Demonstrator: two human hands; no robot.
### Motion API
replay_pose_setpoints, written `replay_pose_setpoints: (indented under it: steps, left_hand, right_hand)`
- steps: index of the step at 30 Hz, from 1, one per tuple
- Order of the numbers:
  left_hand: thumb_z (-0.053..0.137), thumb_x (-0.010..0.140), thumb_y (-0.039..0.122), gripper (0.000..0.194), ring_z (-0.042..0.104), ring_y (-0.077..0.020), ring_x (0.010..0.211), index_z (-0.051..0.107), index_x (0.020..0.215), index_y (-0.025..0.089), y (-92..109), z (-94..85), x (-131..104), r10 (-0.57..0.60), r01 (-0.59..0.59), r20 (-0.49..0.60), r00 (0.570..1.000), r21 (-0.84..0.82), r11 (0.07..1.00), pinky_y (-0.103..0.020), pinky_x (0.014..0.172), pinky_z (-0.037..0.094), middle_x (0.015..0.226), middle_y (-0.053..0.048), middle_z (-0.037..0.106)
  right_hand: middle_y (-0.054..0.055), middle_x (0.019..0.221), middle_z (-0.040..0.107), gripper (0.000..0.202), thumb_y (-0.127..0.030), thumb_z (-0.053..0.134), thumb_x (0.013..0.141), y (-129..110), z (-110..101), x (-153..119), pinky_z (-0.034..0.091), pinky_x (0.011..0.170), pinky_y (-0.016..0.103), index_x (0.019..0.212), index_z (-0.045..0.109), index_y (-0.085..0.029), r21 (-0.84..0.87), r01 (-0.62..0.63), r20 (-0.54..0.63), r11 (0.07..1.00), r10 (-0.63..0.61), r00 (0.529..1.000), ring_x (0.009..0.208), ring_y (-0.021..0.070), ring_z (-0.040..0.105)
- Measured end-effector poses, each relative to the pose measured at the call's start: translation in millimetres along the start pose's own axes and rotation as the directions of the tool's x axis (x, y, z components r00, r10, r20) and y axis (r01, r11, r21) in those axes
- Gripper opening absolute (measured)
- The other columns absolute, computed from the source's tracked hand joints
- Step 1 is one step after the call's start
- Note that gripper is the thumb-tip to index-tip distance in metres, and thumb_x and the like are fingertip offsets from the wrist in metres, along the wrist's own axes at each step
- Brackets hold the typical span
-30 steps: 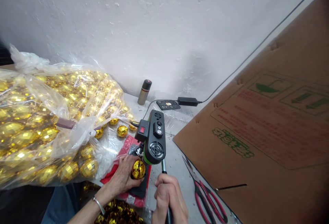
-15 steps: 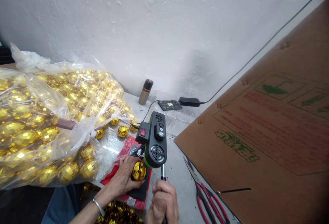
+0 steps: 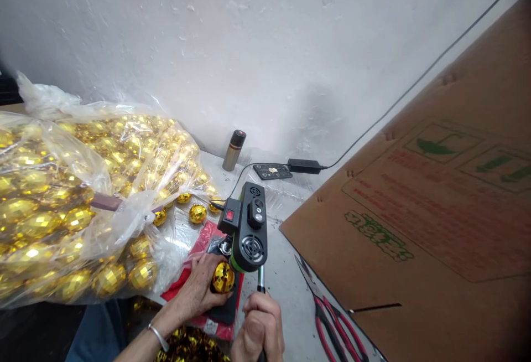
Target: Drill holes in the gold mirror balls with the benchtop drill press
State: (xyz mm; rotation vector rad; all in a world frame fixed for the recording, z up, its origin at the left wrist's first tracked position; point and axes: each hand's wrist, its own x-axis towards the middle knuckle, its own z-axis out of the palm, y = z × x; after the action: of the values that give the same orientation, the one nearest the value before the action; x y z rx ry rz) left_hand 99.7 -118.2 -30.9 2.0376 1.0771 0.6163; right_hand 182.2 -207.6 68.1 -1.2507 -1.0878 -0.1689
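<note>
My left hand [image 3: 204,283] has its fingers and thumb round a shiny gold mirrored ball [image 3: 223,278], low in the centre of the head view. The ball is beside the front end of a black device [image 3: 251,226] with round vents and a red switch. My right hand [image 3: 261,326] is closed round the handle of a metal lever [image 3: 261,279] that comes from under the device. A black base [image 3: 226,311] on a red packet [image 3: 178,290] lies beneath the ball and left hand.
A clear bag [image 3: 120,146] of gold balls fills the left. Red-handled scissors [image 3: 338,326] and a large cardboard box [image 3: 415,229] are at right. Behind the device are a dark-capped canister [image 3: 233,150], a flat black panel [image 3: 272,171] and a cabled adapter [image 3: 305,166].
The whole view has shifted slightly. Both hands keep their holds on the ball and the lever, with no clear movement of either against the device.
</note>
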Motion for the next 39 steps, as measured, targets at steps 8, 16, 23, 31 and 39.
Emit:
replay_pose_setpoints:
  steps: [8,16,23,31,39]
  left_hand:
    - [0.078,0.075,0.026,0.038,0.061,-0.0339,0.111,0.061,0.109,0.022,-7,5.9,0,0.025,-0.025,-0.037,0.999,-0.014,1.000,-0.050,0.102,0.043,0.113,-0.008,0.068]
    - [0.079,0.076,0.026,0.042,0.061,-0.0341,0.112,0.061,0.113,0.022,-6,5.6,0,0.022,-0.022,-0.029,0.999,-0.013,1.000,-0.049,0.102,0.043,0.115,-0.008,0.068]
    - [0.081,0.074,0.024,0.046,0.061,-0.0342,0.114,0.062,0.116,0.022,-5,5.2,1,0.018,-0.019,-0.022,1.000,-0.026,0.999,-0.049,0.104,0.042,0.118,-0.008,0.069]
    - [0.083,0.074,0.026,0.045,0.059,-0.0355,0.115,0.064,0.114,0.022,3,0.6,1,-0.032,0.031,-0.012,0.999,-0.036,0.999,-0.051,0.105,0.043,0.116,-0.008,0.069]
    - [0.083,0.075,0.027,0.046,0.060,-0.0350,0.113,0.065,0.117,0.021,1,-0.3,2,-0.017,0.018,-0.005,1.000,0.003,1.000,-0.053,0.104,0.045,0.115,-0.009,0.069]
  right_hand:
    - [-0.004,0.083,0.052,0.035,-0.023,0.040,0.112,0,1,0,0.043,0.082,0.029,0.078,0.048,-0.022,0.012,-0.002,0.003,1.000,0.002,1.000,0.075,0.0111,0.049]
    - [-0.004,0.082,0.051,0.035,-0.020,0.040,0.111,-1,5,0,0.044,0.081,0.027,0.076,0.046,-0.021,0.033,-0.017,-0.032,0.999,0.018,0.999,0.075,0.0103,0.048]
    - [-0.004,0.078,0.051,0.035,-0.022,0.040,0.110,10,4,-3,0.044,0.077,0.027,0.076,0.046,-0.022,-0.006,0.040,-0.046,0.999,-0.040,0.998,0.070,0.0107,0.048]
    - [-0.002,0.078,0.055,0.033,-0.013,0.039,0.106,50,7,-31,0.050,0.087,0.032,0.075,0.048,-0.022,-0.066,0.215,-0.067,0.974,-0.219,0.973,0.068,0.0110,0.052]
    - [-0.003,0.076,0.055,0.033,-0.011,0.041,0.105,45,0,-17,0.048,0.076,0.027,0.075,0.049,-0.022,-0.023,0.267,0.021,0.963,-0.267,0.964,0.067,0.0102,0.055]
